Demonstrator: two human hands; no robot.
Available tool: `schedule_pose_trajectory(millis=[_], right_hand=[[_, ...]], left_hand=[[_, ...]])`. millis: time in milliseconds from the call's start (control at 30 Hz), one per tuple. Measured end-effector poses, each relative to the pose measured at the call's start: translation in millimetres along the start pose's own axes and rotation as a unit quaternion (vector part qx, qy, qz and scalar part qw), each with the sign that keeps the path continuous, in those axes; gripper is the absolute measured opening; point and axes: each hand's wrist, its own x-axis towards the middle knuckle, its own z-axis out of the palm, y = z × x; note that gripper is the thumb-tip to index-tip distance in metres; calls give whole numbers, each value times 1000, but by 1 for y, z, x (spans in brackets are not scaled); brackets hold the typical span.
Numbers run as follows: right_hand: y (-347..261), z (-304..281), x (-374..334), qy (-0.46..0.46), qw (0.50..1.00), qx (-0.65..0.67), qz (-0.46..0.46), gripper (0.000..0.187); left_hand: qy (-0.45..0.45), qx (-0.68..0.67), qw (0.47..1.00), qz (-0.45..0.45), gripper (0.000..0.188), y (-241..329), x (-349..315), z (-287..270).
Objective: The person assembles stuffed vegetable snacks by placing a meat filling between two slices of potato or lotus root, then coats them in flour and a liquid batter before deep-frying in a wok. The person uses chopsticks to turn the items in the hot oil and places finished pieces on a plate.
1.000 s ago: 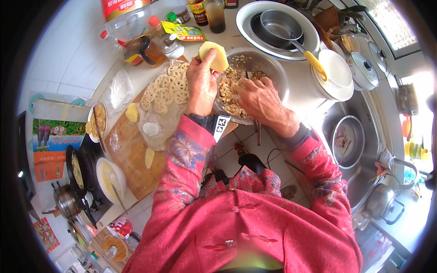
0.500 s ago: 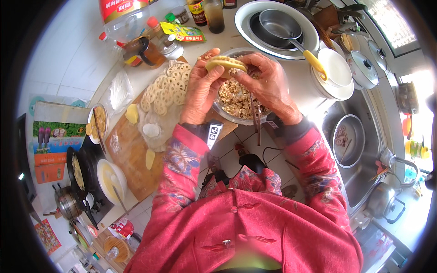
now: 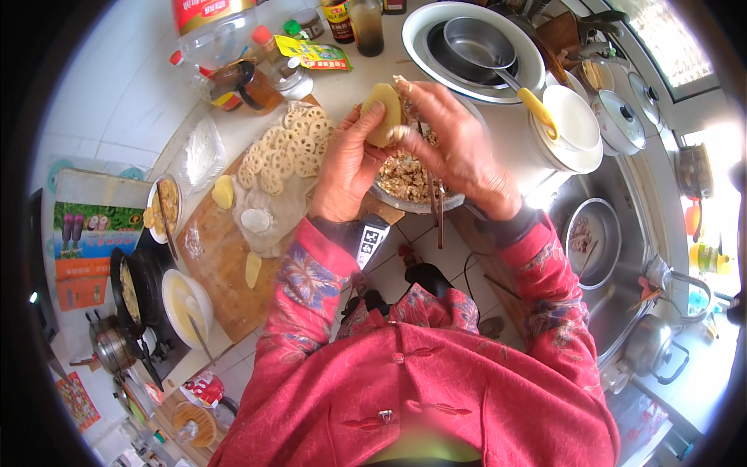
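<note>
My left hand (image 3: 348, 159) is closed around a stuffed pale-yellow slice (image 3: 384, 115), which looks like potato, tilted with its flat face toward me. Just right of it, my right hand (image 3: 459, 148) has its fingers apart, with pale crumbs of filling stuck to thumb and fingertips. Below both hands is a bowl of chopped filling (image 3: 405, 177), partly covered by them. A pair of chopsticks (image 3: 437, 198) leans in that bowl, handles toward me. Lotus root slices (image 3: 284, 148) lie in a pile on the left, beside loose yellow slices (image 3: 223, 192) on the wooden cutting board (image 3: 222, 261).
A white bowl of batter (image 3: 187, 307) with a utensil stands near a black frying pan (image 3: 128, 288) at left. A plate of fried pieces (image 3: 165, 204) sits beyond. Nested basins with a yellow-handled saucepan (image 3: 478, 47) are at the back right, above the sink (image 3: 615, 288). Bottles (image 3: 366, 27) line the back.
The stuffed slice has turned from edge-on to flat face toward me, in my left hand. My right hand has let go of it and opened, shifting slightly right.
</note>
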Motion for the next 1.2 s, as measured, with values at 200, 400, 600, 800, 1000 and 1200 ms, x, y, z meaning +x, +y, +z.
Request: schedule_pose_trajectory(millis=[200, 400, 600, 800, 1000, 1200], right_hand=[[-1, -5, -31, -132, 971, -191, -48, 40], [23, -4, -11, -18, 986, 26, 161, 28], [-12, 18, -13, -2, 995, -92, -34, 58], [1, 3, -30, -81, 975, -206, -33, 41], [0, 11, -7, 60, 995, 11, 75, 35], [-3, 12, -29, -8, 977, -197, -77, 40]], left_hand=[[76, -148, 986, 16, 30, 7, 12, -12], [71, -116, 991, 11, 28, -7, 10, -9], [29, -141, 990, 0, 29, -12, 5, -6], [22, -234, 972, -2, 25, 2, 11, -26], [56, -141, 988, 37, 25, -18, 9, -10], [119, -83, 985, 97, 31, -9, 7, -2]])
